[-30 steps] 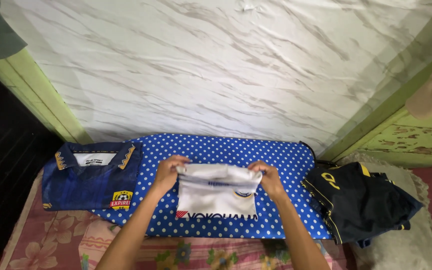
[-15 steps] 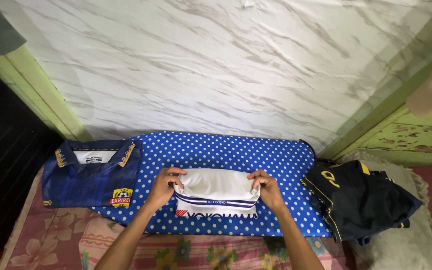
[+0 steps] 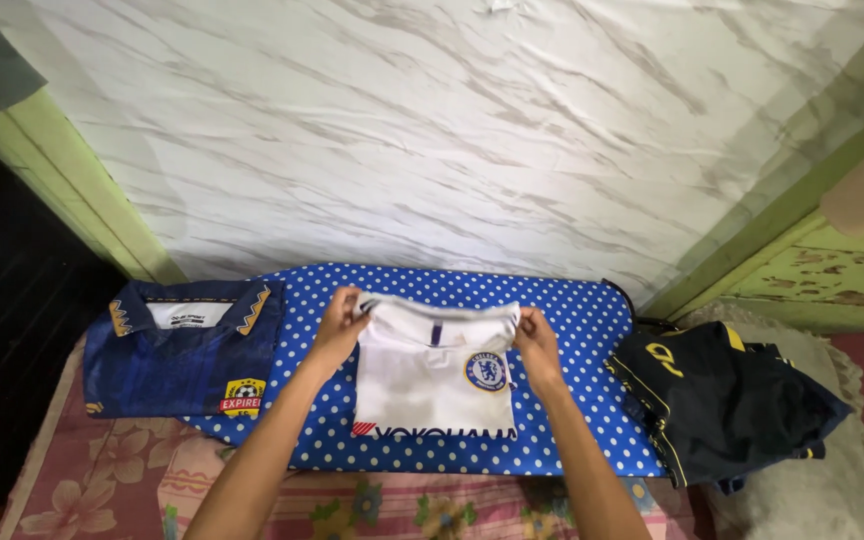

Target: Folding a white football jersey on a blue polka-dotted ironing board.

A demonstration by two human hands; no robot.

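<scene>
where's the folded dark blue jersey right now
In the head view, the folded dark blue jersey lies at the left end of the blue polka-dot board, left of the white jersey.

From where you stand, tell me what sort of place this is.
Probably a room in a home, used for folding laundry. A blue polka-dot ironing board lies low over floral bedding, against a marble-patterned wall. Both hands, left hand and right hand, hold a white jersey.

Single head view, looking down, near, facing wall (image 3: 452,130).
</scene>
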